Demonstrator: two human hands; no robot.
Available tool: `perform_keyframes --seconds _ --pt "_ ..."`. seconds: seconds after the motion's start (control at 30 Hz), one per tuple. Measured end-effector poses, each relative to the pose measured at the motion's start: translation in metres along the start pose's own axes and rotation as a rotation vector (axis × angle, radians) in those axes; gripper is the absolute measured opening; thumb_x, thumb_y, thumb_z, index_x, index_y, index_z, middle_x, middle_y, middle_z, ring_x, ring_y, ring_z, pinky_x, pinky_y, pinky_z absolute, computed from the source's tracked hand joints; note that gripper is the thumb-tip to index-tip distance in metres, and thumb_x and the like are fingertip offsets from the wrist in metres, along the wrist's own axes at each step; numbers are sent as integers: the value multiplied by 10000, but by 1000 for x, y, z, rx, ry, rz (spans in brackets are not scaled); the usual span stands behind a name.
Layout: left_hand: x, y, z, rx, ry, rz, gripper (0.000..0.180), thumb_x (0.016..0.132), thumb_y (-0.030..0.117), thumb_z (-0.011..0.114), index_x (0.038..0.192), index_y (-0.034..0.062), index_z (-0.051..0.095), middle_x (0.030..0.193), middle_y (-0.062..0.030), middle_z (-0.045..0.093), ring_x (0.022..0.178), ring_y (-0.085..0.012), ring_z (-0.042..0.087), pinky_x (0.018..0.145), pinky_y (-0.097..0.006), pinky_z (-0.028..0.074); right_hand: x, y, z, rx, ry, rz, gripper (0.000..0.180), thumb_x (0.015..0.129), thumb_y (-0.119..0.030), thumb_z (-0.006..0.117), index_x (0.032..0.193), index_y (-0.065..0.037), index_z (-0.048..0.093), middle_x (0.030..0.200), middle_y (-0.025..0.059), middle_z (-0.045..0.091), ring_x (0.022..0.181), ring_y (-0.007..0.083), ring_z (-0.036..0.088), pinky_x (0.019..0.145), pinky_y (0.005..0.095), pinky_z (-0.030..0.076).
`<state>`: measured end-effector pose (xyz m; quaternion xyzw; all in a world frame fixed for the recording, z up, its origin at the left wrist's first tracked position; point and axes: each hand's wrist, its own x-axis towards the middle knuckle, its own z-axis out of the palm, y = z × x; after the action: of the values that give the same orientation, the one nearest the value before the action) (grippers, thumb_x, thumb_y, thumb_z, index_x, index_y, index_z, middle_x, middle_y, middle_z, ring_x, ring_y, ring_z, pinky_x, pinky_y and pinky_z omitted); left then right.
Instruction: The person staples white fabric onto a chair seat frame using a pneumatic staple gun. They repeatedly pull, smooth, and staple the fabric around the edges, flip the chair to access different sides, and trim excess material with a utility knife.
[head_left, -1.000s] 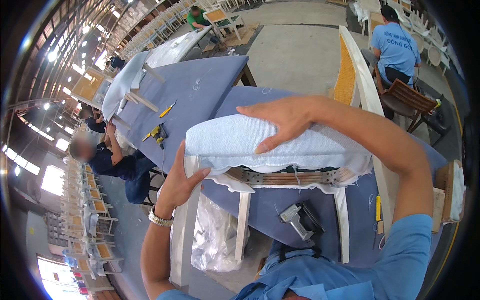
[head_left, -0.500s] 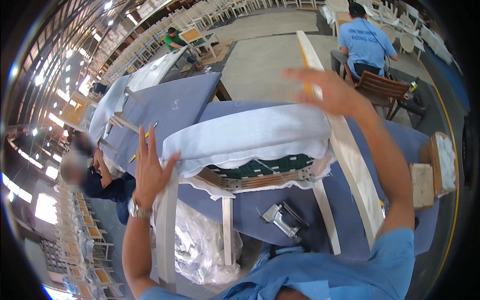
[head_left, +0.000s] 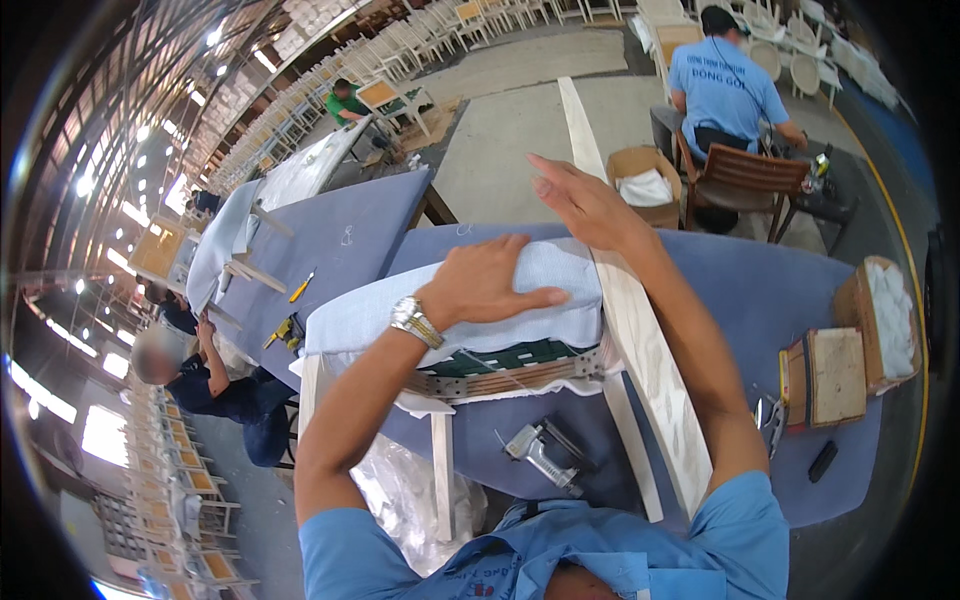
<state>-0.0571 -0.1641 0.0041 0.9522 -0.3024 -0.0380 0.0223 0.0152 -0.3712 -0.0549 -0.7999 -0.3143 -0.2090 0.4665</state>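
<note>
Resting open on pale seat (head_left: 360,318), left hand (head_left: 488,282); right hand (head_left: 592,207) open by post (head_left: 650,370). Desk (head_left: 745,280) runs right to carton (head_left: 852,302); concrete floor (head_left: 505,140) past edge, upper centre.

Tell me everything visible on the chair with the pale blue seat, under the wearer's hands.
The pale wooden chair with a light blue, woven-looking seat cover is tipped at the blue-grey table, underside toward the wearer. The cover's edge hangs loose and uneven; dark green webbing and a brown wooden rail show below. Two short legs extend nearward; a long post runs along the right. The left hand rests on the cover; the right hand is by the post, contact unclear.
</note>
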Motion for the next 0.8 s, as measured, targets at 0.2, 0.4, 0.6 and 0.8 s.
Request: perform_keyframes --seconds 0.2,0.4,0.6,0.8 --pt "-28 41 26 216 289 342 1057 822 741 590 1456 -79 381 1526 -307 363 1410 -402 396 1176 -485 292 -1 2 -1 -49 -142 55 606 1053 -485 395 1438 -25 480 1428 220 515 1286 384 523 1073 403 413" --pt "-106 -7 -3 19 163 368 931 813 606 701 1498 48 406 1559 -198 387 1445 -337 381 1190 -476 300 -1 -6 -7 -140 -253 78 580 1048 -472 424 1449 -58 481 1449 176 512 1287 349 533 1063 389 417" --pt "-158 -129 -5 95 237 -179 1027 790 687 687 1462 -41 414 1429 -273 497 1342 -414 463 1121 -485 356 8 -20 -6 -162 -416 98 590 1043 -436 469 1490 -53 428 1468 201 491 1339 341 495 1109 386 376" --pt "-156 -124 -3 -32 97 -274 1219 686 820 676 1440 -97 401 1406 -294 507 1321 -404 482 1133 -451 342 74 -43 -4 -316 -768 -10 694 1053 -516 396 1550 -37 326 1596 155 352 1479 290 325 1219 375 225"
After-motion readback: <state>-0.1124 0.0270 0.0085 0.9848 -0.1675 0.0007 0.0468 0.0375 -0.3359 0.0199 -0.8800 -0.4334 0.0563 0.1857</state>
